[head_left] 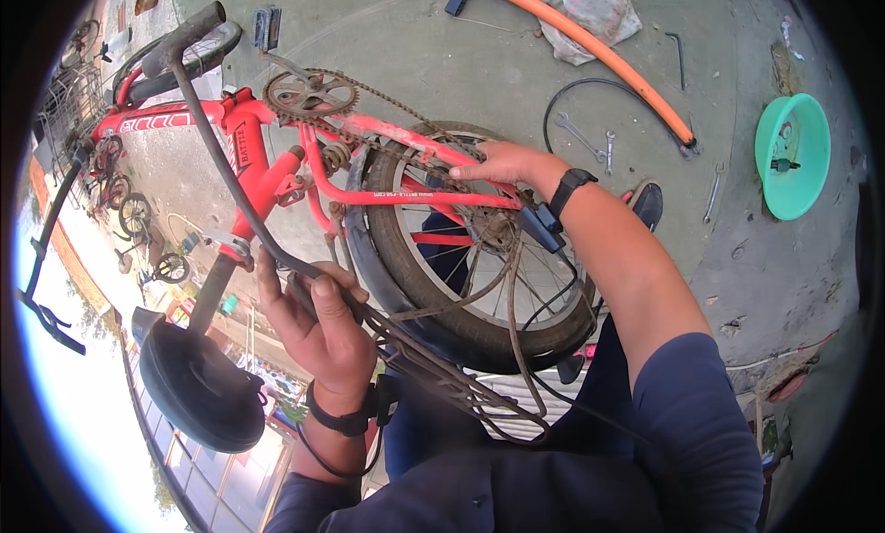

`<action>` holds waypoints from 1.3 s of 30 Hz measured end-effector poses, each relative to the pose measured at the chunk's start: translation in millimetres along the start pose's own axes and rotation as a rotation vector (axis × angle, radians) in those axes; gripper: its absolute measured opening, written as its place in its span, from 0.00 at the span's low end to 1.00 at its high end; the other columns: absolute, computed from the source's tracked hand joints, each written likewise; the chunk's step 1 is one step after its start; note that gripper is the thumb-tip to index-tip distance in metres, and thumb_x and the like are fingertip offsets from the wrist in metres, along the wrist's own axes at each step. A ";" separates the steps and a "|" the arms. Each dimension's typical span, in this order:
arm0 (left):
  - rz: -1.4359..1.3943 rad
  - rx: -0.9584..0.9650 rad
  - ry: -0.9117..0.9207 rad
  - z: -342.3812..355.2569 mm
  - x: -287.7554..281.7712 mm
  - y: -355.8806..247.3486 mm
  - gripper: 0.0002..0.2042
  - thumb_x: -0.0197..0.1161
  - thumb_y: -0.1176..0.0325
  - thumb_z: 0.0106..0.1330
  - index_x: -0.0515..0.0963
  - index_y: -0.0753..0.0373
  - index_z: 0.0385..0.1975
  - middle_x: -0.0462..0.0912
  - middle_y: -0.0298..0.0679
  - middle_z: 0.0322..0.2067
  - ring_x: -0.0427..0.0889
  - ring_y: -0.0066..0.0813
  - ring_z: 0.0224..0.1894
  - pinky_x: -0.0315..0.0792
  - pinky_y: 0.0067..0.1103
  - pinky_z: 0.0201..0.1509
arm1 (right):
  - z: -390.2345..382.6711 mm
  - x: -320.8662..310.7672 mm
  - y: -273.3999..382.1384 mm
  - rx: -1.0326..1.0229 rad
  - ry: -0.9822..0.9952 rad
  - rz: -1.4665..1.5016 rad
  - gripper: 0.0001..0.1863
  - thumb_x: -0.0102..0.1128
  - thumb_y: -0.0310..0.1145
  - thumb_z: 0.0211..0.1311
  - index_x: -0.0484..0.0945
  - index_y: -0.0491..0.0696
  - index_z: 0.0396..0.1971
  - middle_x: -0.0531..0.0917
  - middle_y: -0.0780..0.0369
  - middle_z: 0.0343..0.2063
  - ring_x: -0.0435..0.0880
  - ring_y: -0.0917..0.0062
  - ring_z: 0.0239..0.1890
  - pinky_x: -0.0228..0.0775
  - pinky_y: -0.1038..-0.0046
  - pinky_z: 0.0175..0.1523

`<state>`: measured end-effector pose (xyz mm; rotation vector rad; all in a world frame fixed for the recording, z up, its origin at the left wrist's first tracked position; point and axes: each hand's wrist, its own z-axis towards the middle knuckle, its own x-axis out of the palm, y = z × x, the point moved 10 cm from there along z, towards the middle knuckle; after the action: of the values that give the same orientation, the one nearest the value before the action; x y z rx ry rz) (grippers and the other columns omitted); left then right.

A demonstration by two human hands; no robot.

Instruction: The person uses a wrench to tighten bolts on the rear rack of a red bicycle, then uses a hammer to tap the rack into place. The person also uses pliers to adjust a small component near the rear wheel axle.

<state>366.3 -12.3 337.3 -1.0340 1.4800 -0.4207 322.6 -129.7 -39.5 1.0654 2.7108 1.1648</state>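
Note:
A red bicycle frame (249, 178) lies across the view, with a crankset (311, 94) and a rear wheel (392, 270). My left hand (323, 321) has its fingers curled round a dark bent metal bar (221, 169) beside the black saddle (198, 381) and a wire rack (442, 385). My right hand (502, 164) is closed on the chain (406, 146) at the red rear stay, above the wheel hub, its thumb pointing left and some fingertips hidden. Both wrists wear black straps.
An orange-handled tool (581, 53) lies beside a pale sack (595, 7). Wrenches (581, 136), a hex key (678, 58) and a teal basin (793, 155) holding small items are on the concrete. Other bicycles (138, 229) stand at the left. My shoe (645, 206) shows beyond the wheel.

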 end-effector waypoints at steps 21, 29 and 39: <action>-0.067 -0.085 -0.017 1.9 -3.2 9.6 0.30 0.49 0.71 0.76 0.45 0.66 0.73 0.78 0.43 0.30 0.72 0.20 0.24 0.69 0.15 0.30 | -12.1 -5.2 37.1 -0.079 -0.082 -0.105 0.43 0.69 0.68 0.43 0.81 0.38 0.39 0.84 0.49 0.38 0.83 0.58 0.43 0.72 0.63 0.49; -0.052 -0.063 0.008 3.8 -0.9 6.8 0.30 0.50 0.70 0.76 0.46 0.66 0.73 0.77 0.42 0.30 0.72 0.19 0.24 0.69 0.15 0.30 | -8.0 -3.4 25.8 -0.094 -0.086 -0.058 0.45 0.69 0.67 0.45 0.80 0.38 0.47 0.83 0.47 0.45 0.82 0.57 0.48 0.72 0.63 0.52; -0.069 -0.072 0.027 6.4 2.2 5.3 0.27 0.48 0.72 0.76 0.49 0.64 0.72 0.76 0.41 0.31 0.71 0.19 0.25 0.69 0.16 0.31 | -41.0 -12.7 -55.7 -0.016 -0.129 0.160 0.19 0.63 0.47 0.63 0.86 0.47 0.43 0.88 0.59 0.38 0.84 0.72 0.41 0.74 0.69 0.51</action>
<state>370.6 -9.3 330.5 -1.1433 1.4961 -0.4345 289.3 -190.9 -48.8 1.3276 2.5546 1.0928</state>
